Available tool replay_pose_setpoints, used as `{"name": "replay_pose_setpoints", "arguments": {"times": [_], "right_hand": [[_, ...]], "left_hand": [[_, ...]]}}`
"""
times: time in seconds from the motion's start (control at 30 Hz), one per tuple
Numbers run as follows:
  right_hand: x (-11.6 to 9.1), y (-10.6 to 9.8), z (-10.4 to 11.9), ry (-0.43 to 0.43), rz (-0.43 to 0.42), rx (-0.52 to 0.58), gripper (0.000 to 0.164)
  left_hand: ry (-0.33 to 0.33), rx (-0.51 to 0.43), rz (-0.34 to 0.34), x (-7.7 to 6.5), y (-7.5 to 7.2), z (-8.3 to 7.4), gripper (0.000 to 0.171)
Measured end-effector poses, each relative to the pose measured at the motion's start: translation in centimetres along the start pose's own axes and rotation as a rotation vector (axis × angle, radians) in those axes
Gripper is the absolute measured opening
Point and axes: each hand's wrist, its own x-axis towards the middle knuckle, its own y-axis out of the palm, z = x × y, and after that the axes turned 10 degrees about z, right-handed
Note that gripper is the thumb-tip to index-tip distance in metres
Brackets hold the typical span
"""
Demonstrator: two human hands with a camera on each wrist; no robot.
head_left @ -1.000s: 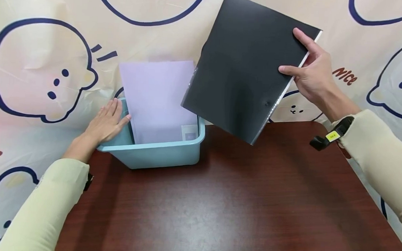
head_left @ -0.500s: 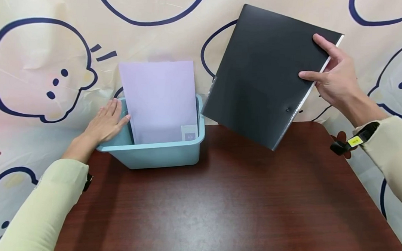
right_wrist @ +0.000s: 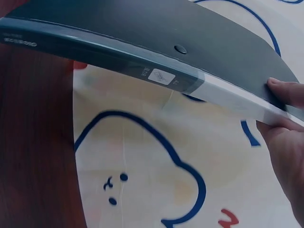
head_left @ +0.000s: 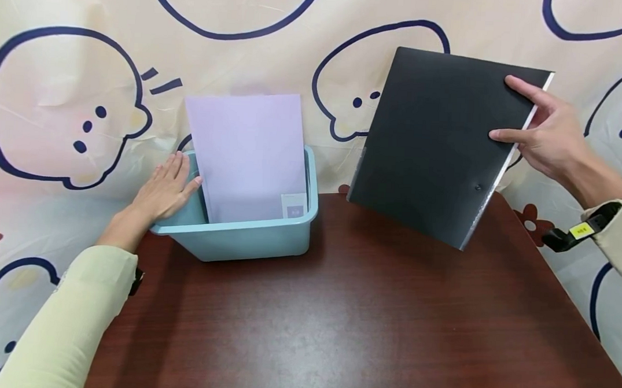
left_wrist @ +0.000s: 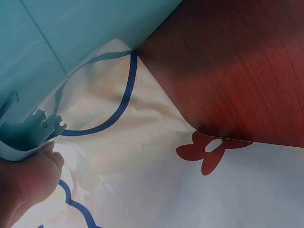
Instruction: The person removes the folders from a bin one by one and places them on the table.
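In the head view, my right hand (head_left: pixel 558 138) grips a black file folder (head_left: pixel 438 141) by its white-edged spine, thumb and a finger on the dark cover. The folder is tilted over the table's back right; I cannot tell if its lower corner touches the tabletop. The right wrist view shows its spine (right_wrist: pixel 109 52), with a small label and a round rivet hole beside it. My left hand (head_left: pixel 165 190) rests on the left rim of a light blue plastic bin (head_left: pixel 251 243), its fingers straight. A pale lilac folder (head_left: pixel 247 151) with a small label stands in the bin, leaning back.
The bin stands at the back left of a dark red-brown wooden table (head_left: pixel 357 323). Behind it hangs a cream cloth (head_left: pixel 244 58) printed with blue cartoon outlines. The table's right edge slopes away near my right forearm.
My right hand has carried the black folder right and lower, away from the bin, and the folder is turned more upright. My left hand, the bin and the lilac folder stay put.
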Motion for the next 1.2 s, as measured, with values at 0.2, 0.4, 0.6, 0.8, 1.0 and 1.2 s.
{"name": "replay_pose_setpoints", "arguments": {"times": [0.2, 0.4, 0.6, 0.8, 1.0, 1.2], "right_hand": [[-0.6, -1.8, -0.2, 0.065, -0.017, -0.124, 0.094], [-0.9, -3.4, -0.5, 0.141, -0.027, -0.35, 0.095], [-1.3, -5.0, -1.2, 0.216, -0.013, -0.584, 0.095], [-1.8, -6.6, -2.3, 0.265, 0.008, -0.689, 0.094], [-2.4, -8.4, -3.4, 0.312, 0.032, -0.798, 0.09], [-2.6, -9.9, -4.1, 0.341, 0.029, -0.926, 0.09]], "left_hand": [[-0.005, 0.002, 0.002, 0.0, -0.1, -0.1, 0.086], [-0.005, 0.001, 0.001, 0.0, -0.1, 0.0, 0.087], [-0.004, 0.006, -0.001, 0.1, 0.0, 0.0, 0.085], [-0.005, 0.002, 0.001, 0.0, -0.1, -0.1, 0.085], [-0.001, -0.002, 0.007, -0.1, -0.2, -0.3, 0.085], [-0.006, -0.003, 0.004, -0.2, -0.2, -0.4, 0.085]]}}
